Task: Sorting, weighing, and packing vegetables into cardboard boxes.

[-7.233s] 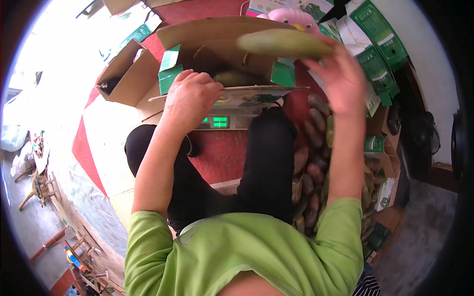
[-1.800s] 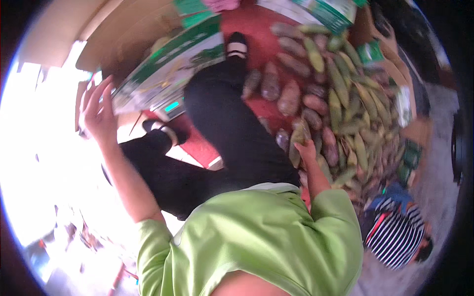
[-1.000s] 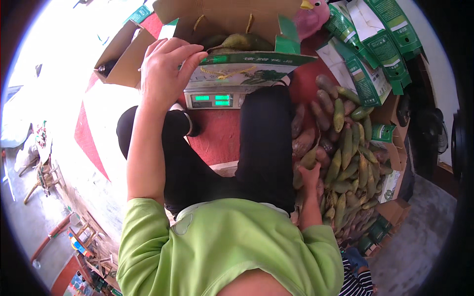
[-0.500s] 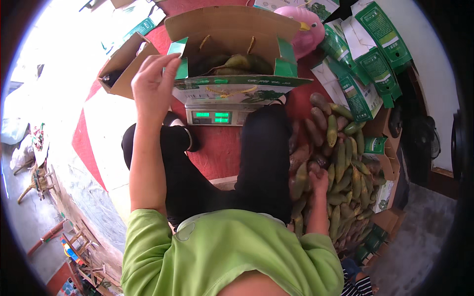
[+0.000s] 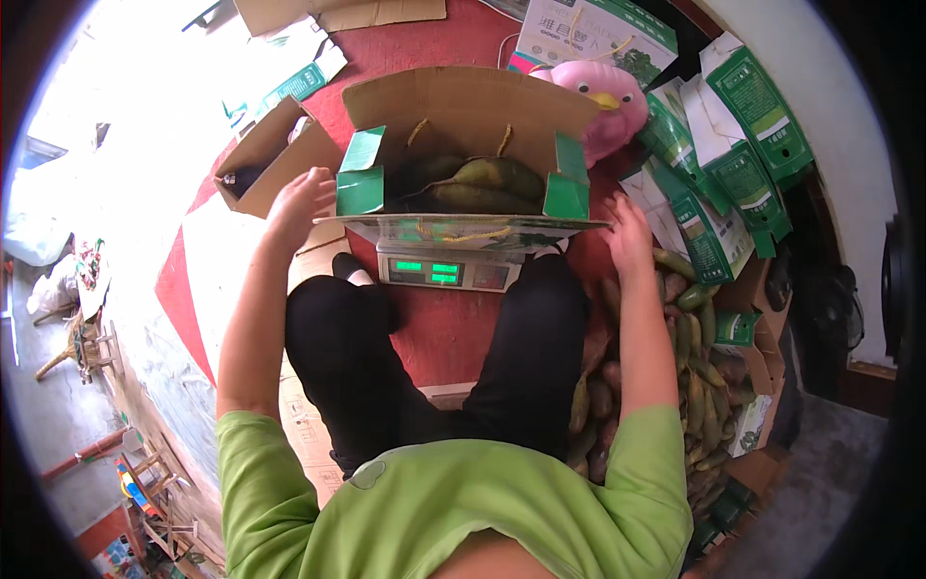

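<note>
A cardboard carton (image 5: pixel 463 234) with green and white outer sides stands open on a digital scale (image 5: pixel 453 273) in front of my knees. Several long green radishes (image 5: pixel 487 183) lie inside it. Beside the carton's left end is my left hand (image 5: pixel 301 205), its fingers apart and nothing in them. My right hand (image 5: pixel 629 232) is at the right end of the front flap, fingers stretched out and empty; whether they touch the flap I cannot tell. Yellow cord handles (image 5: pixel 458 234) hang on the front and back walls.
To my right lies a large heap of radishes (image 5: pixel 709 386), alongside several green and white cartons (image 5: pixel 719 227). A pink toy-like figure (image 5: pixel 603 121) stands behind the carton's right corner. At left is a smaller open brown box (image 5: pixel 275 154) holding a dark object.
My right hand has left the radish heap, empty, and come up to the carton's right end. My left hand has moved lower beside the left end. The view has shifted.
</note>
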{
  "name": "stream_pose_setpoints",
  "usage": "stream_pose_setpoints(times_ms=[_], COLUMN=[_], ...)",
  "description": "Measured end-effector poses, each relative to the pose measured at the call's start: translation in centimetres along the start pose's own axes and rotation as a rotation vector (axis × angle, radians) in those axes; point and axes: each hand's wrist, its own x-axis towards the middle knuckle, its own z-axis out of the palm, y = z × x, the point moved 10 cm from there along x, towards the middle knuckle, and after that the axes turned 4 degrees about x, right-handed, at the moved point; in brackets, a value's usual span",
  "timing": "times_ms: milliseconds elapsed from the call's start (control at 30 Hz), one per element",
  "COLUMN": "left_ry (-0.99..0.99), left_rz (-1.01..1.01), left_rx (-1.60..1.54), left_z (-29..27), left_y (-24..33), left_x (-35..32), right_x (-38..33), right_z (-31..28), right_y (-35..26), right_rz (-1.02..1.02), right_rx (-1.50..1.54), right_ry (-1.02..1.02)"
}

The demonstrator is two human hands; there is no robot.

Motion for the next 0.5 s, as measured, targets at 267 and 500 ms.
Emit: stream_pose_setpoints(times_ms=[267,500], left_ry=[0.044,0.07], left_rz=[0.017,0.12], left_rx=[0.033,-0.052], left_z=[1.5,2.1], left_y=[-1.5,-0.8], left_x=[2.9,2.0], right_x=[4.7,5.3], right_z=[4.9,6.6], right_y=[0.7,-0.8], right_rz=[-0.043,-0.109], right_rx=[0.037,-0.041], right_ry=[-0.163,-0.188])
